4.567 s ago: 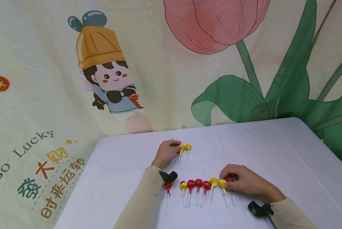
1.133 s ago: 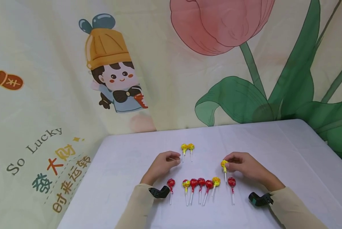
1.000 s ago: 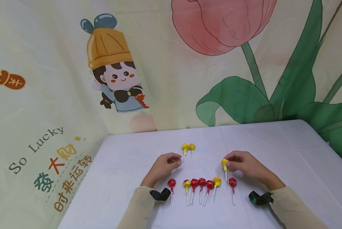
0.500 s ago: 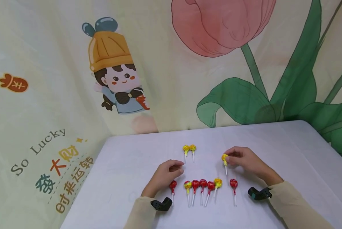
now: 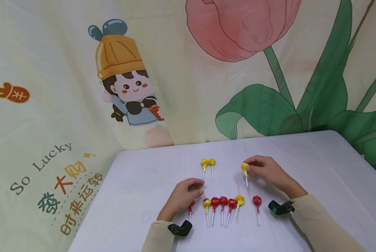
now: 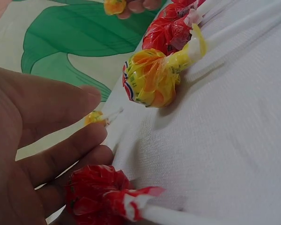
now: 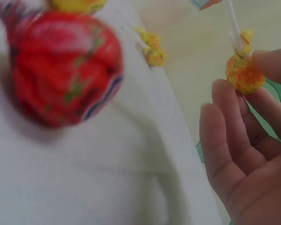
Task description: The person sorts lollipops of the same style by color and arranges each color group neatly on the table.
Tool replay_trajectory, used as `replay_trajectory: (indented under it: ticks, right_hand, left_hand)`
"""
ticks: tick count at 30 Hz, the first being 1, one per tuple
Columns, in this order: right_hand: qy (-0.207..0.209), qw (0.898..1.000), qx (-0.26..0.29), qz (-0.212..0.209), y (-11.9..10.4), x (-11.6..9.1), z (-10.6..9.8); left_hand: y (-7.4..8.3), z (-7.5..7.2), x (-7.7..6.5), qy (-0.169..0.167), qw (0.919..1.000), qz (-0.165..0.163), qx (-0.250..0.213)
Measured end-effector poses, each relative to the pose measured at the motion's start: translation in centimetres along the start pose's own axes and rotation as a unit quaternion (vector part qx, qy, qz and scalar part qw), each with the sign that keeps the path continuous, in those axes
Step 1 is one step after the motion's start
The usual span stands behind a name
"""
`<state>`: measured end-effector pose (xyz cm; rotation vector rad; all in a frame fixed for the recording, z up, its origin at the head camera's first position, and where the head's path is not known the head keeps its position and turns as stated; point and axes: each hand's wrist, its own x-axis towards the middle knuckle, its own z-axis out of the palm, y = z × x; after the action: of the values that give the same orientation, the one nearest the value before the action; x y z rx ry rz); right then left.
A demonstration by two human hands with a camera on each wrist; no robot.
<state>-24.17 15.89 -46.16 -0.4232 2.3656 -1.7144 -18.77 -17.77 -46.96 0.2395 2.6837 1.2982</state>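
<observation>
Head view: pinching a yellow lollipop (image 5: pixel 244 167) by its wrapped head between thumb and fingertips of the right hand (image 5: pixel 270 173), stick toward 6 o'clock, at 1 o'clock from a row of five lollipops (image 5: pixel 223 200); at 9 o'clock, holding nothing in the left hand (image 5: pixel 181 196), loosely curved, thumb apart, partly hiding a red lollipop (image 5: pixel 192 204); also showing two side-by-side yellow lollipops (image 5: pixel 211 162) at 11 o'clock, another red lollipop (image 5: pixel 257 201) at 3 o'clock

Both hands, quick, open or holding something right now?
Left hand: open, holding nothing, near a red lollipop.
Right hand: closed, pinching a yellow lollipop by its wrapped head.
</observation>
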Motion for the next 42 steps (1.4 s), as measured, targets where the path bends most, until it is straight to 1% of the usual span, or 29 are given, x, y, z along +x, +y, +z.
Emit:
replay_trajectory:
  ticks: [4,7,15,19,27,33,42]
  right_hand:
    - [0.003,1.0,0.026,-0.001,-0.3,0.2,0.0]
    - [-0.001,0.999,0.032,0.001,-0.5,0.4,0.0]
    - [0.006,1.0,0.022,0.018,-0.1,0.5,-0.1]
    - [0.006,1.0,0.021,0.016,-0.1,0.7,-0.1]
    - [0.005,1.0,0.015,0.015,-0.6,1.1,0.1]
    - [0.001,1.0,0.013,0.019,-0.6,1.7,0.1]
    - [-0.006,1.0,0.021,0.018,-1.2,2.7,0.1]
  left_hand:
    - [0.0,0.1,-0.1,-0.006,1.0,0.005,0.001]
    - [-0.1,0.2,-0.2,-0.01,0.9999,0.003,0.002]
    - [-0.3,0.5,-0.6,-0.016,0.9997,0.015,0.012]
    - [-0.1,0.5,-0.7,-0.017,0.9995,0.019,0.018]
    - [-0.3,0.5,-1.2,-0.021,0.9991,0.026,0.025]
    - [-0.4,0.9,-1.5,-0.017,0.9983,0.031,0.047]
    - [-0.4,1.1,-2.0,-0.007,0.9974,0.043,0.057]
